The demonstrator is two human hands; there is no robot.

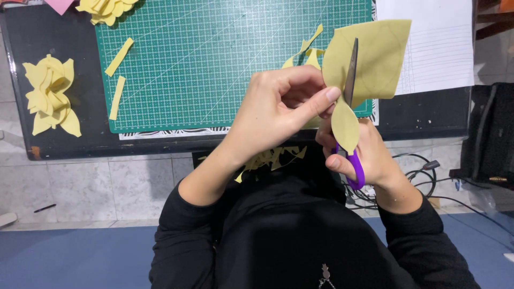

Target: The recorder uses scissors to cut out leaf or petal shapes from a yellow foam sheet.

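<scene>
Yellow foam sheet [375,59] held up in front of the chest, above the near edge of the desk [53,144], pinched at its lower left edge by the left hand [278,115] and cut by scissors [350,107] worked from below by the right hand [369,155]. Blades upright, slicing along a curved line, with a petal-shaped flap [344,126] hanging down just over the right hand. Behind, a dark desk carrying a green cutting mat [214,59] with a white grid; two yellow strips [118,75] lying on the mat's left side, curled yellow offcuts [305,53] near its right edge. A yellow foam flower [49,93] on the bare desk left of the mat, another flower [104,9] at the mat's top corner, a white sheet of paper [433,48] to the right. More yellow scraps [273,158] on the dark lap below the hands. Pale tiled floor under the desk, a blue mat [80,257] nearer, black cables [423,176] at right. Left hand curled, thumb and fingers clamped on the foam. Right hand closed around the purple scissor handles [356,171], fingers through the loops.
</scene>
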